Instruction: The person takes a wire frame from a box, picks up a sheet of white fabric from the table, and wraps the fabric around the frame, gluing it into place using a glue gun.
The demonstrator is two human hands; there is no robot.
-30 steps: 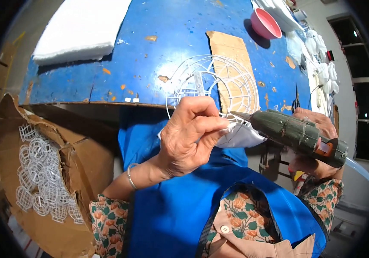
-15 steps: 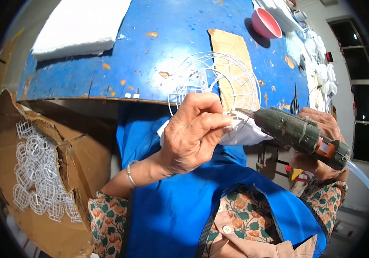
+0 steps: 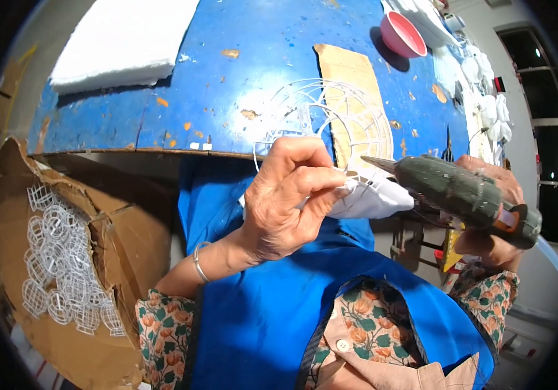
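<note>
Nearest the camera, a blue apron (image 3: 272,312) of smooth cloth covers a floral shirt (image 3: 370,325). The left hand (image 3: 288,205) is raised above the apron, a thin metal bangle (image 3: 198,260) on its wrist. Its grip is closed: thumb and fingers pinch the rim of a white wire frame (image 3: 321,120) together with a white soft pad (image 3: 373,198) at the frame's lower edge. The frame is a round, domed lattice of thin ribs, held in the air in front of the tabletop edge. The right hand (image 3: 490,214) has its grip closed around a dark green glue gun (image 3: 461,195) with an orange trigger part; the pointed nozzle touches or nearly touches the frame rim just beside the left fingertips. At lower left, an open cardboard box (image 3: 12,214) holds a heap of similar white lattice pieces (image 3: 64,260). Beyond lies the blue tabletop (image 3: 227,65), its paint chipped. On it rest a flat cardboard strip (image 3: 347,78), a white foam slab (image 3: 123,39) and, at the far edge, a pink bowl (image 3: 401,34).
</note>
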